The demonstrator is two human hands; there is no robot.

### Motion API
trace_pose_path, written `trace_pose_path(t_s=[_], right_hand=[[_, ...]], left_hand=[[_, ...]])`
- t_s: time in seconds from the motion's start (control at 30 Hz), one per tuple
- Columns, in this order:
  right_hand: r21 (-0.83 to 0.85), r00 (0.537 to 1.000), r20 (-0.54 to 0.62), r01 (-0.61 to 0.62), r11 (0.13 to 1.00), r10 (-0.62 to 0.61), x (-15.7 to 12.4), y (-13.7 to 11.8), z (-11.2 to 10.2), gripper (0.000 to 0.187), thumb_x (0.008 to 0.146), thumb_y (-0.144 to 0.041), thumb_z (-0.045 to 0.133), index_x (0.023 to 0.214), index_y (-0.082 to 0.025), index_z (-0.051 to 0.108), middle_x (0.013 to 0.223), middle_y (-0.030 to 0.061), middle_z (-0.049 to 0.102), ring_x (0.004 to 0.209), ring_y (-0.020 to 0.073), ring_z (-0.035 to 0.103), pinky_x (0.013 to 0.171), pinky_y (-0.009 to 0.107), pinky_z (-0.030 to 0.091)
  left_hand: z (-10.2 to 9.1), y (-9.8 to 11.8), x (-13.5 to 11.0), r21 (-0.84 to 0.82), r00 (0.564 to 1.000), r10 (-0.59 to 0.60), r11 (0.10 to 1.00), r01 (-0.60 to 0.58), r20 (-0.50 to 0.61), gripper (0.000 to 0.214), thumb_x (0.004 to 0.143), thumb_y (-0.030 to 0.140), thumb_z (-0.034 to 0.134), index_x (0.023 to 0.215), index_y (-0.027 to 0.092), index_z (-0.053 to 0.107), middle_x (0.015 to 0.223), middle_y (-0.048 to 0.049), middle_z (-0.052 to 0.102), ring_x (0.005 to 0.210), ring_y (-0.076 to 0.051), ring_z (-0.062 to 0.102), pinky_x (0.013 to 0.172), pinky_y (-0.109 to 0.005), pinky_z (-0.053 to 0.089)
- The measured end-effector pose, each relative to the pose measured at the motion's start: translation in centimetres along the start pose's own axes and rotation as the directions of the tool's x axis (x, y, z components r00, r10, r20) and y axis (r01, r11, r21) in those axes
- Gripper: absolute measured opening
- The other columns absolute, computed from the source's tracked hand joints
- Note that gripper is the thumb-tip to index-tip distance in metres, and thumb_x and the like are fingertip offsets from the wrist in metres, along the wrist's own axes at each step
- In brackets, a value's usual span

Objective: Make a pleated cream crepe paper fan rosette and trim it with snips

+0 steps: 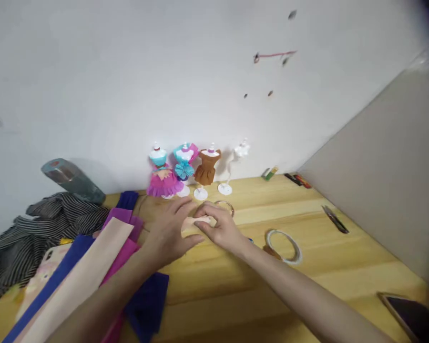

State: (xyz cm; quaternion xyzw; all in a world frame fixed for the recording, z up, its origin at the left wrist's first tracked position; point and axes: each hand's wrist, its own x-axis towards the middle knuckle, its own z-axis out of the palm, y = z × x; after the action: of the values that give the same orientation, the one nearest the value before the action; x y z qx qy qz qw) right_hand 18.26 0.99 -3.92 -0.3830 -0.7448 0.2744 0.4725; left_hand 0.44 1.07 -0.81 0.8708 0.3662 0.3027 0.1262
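Both my hands meet over the wooden table (307, 281) near its middle. My left hand (169, 228) lies with fingers stretched towards a small pale piece (196, 221) of cloth or paper. My right hand (219, 226) pinches that pale piece between thumb and fingers. Just behind them stand several small doll mannequins against the wall: one in a pink skirt (161, 177), one with a blue bow (184, 164), one in a brown dress (206, 169) and a bare white one (234, 159). A clear ring (225, 206) lies by my right hand.
Strips of beige, pink and dark blue cloth (93, 267) lie at the left, with a striped garment (39, 228) and a grey-green bottle (71, 178) behind. A tape roll (284, 245), snips (335, 220), a phone (409, 314) and small items by the wall (270, 173) sit to the right.
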Motion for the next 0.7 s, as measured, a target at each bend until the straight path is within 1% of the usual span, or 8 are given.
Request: trace_pose_path(t_s=[0.07, 0.13, 0.2, 0.27, 0.4, 0.53, 0.63, 0.7], right_hand=[[-0.026, 0.999, 0.012, 0.031, 0.999, -0.03, 0.2, 1.2, 0.1, 0.004, 0.076, -0.013, 0.058, 0.074, -0.016, 0.059, 0.074, 0.0038, 0.061, 0.073, 0.0171, 0.056, 0.068, 0.029, 0.042], [-0.059, 1.0, 0.019, 0.024, 0.998, -0.023, 0.8, 2.3, 0.1, 0.003, 0.075, -0.014, 0.058, 0.075, -0.016, 0.06, 0.075, 0.0033, 0.061, 0.072, 0.0166, 0.056, 0.068, 0.028, 0.041], [-0.084, 1.0, 0.031, 0.006, 0.996, -0.003, 1.8, 3.4, 0.1, 0.004, 0.076, -0.018, 0.059, 0.073, -0.015, 0.06, 0.071, 0.002, 0.061, 0.068, 0.0151, 0.054, 0.064, 0.027, 0.038], [-0.076, 0.998, 0.056, 0.008, 0.997, -0.004, 2.9, 4.4, 0.1, 0.008, 0.075, -0.021, 0.06, 0.072, -0.014, 0.061, 0.066, 0.0001, 0.058, 0.062, 0.0134, 0.051, 0.06, 0.025, 0.036], [-0.067, 0.991, 0.125, -0.045, 0.997, 0.053, 4.6, 5.4, 0.4, 0.006, 0.068, -0.018, 0.062, 0.069, -0.013, 0.062, 0.062, -0.0025, 0.055, 0.06, 0.0117, 0.048, 0.058, 0.024, 0.033], [-0.047, 0.992, 0.128, 0.007, 0.999, -0.001, 3.9, 4.2, 0.7, 0.006, 0.064, -0.016, 0.062, 0.069, -0.013, 0.063, 0.061, -0.0039, 0.054, 0.06, 0.0112, 0.047, 0.058, 0.023, 0.033], [-0.02, 0.992, 0.116, 0.053, 0.998, -0.05, 1.1, 2.2, 0.5, 0.008, 0.066, -0.018, 0.061, 0.071, -0.013, 0.064, 0.064, -0.0035, 0.056, 0.062, 0.0113, 0.048, 0.059, 0.023, 0.034], [-0.007, 0.993, 0.104, 0.059, 0.998, -0.058, -1.4, 0.8, 0.2, 0.007, 0.068, -0.019, 0.059, 0.068, -0.013, 0.062, 0.063, -0.0031, 0.054, 0.06, 0.0111, 0.047, 0.057, 0.023, 0.034]], left_hand=[[0.6, -1.0, 0.9, 0.002, 0.999, 0.026, 1.0, -0.026, 0.027, 0.043, 0.073, 0.028, 0.07, 0.112, 0.019, 0.057, 0.118, -0.0133, 0.062, 0.112, -0.027, 0.056, 0.093, -0.042, 0.048], [0.8, -2.0, 2.1, -0.03, 0.999, 0.052, 0.998, -0.052, 0.001, 0.031, 0.075, 0.029, 0.068, 0.103, 0.018, 0.063, 0.103, -0.0102, 0.068, 0.099, -0.024, 0.062, 0.085, -0.038, 0.05], [0.6, -2.9, 3.7, -0.024, 0.999, -0.021, 0.999, 0.021, -0.028, 0.026, 0.077, 0.031, 0.063, 0.099, 0.016, 0.066, 0.094, -0.0084, 0.07, 0.088, -0.022, 0.064, 0.079, -0.034, 0.049], [0.1, -3.4, 5.5, 0.006, 0.997, -0.068, 0.998, 0.068, 0.031, 0.023, 0.078, 0.032, 0.059, 0.092, 0.016, 0.069, 0.091, -0.0061, 0.071, 0.087, -0.021, 0.063, 0.077, -0.032, 0.048], [-0.4, -2.7, 7.5, 0.059, 0.987, -0.156, 0.986, 0.154, 0.023, 0.022, 0.077, 0.028, 0.054, 0.077, 0.013, 0.07, 0.072, -0.0045, 0.067, 0.069, -0.017, 0.058, 0.067, -0.029, 0.044], [0.0, -0.2, 5.3, 0.187, 0.995, -0.099, 0.978, 0.092, 0.03, 0.02, 0.076, 0.02, 0.051, 0.077, 0.013, 0.07, 0.073, -0.0048, 0.067, 0.071, -0.017, 0.057, 0.069, -0.03, 0.043], [0.2, 1.9, 1.5, 0.139, 0.996, -0.083, 0.987, 0.087, -0.033, 0.026, 0.079, 0.022, 0.047, 0.09, 0.015, 0.07, 0.087, -0.0054, 0.07, 0.082, -0.019, 0.061, 0.076, -0.031, 0.044], [0.3, 3.1, -1.2, 0.053, 0.983, -0.148, 0.987, 0.154, -0.108, 0.028, 0.08, 0.024, 0.047, 0.095, 0.016, 0.069, 0.093, -0.0064, 0.071, 0.087, -0.021, 0.062, 0.08, -0.033, 0.045]])
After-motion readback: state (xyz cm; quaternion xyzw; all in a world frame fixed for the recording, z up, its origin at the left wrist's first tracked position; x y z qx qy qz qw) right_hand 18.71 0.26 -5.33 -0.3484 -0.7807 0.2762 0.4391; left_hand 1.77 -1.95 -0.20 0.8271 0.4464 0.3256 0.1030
